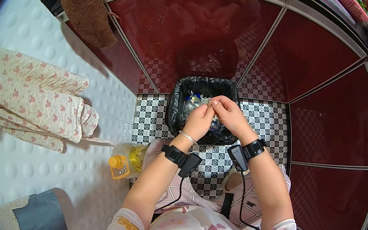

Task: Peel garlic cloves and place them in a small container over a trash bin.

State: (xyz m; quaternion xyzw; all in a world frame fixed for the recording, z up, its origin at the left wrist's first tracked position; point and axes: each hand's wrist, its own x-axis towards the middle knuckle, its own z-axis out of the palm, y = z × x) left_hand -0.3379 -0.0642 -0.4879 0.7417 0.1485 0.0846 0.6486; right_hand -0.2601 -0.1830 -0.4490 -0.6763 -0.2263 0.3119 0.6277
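Observation:
Both hands meet over a trash bin lined with a black plastic bag (185, 79). The fingertips of my left hand (200, 119) touch those of my right hand (229, 111). Whatever may be pinched between them is too small to make out. Below them, crumpled clear and coloured plastic waste (193, 102) lies in the bin. A silver bangle (188, 137) circles my left wrist. Black straps with cabled devices sit on both forearms.
Dark red cabinet doors (196, 31) curve around the front and right. A clear plastic bottle with a yellow cap (127, 162) stands by my left leg. On the left wall hang a patterned cloth (33, 99) and grey fabric (44, 215). A brown towel (86, 7) drapes from the counter.

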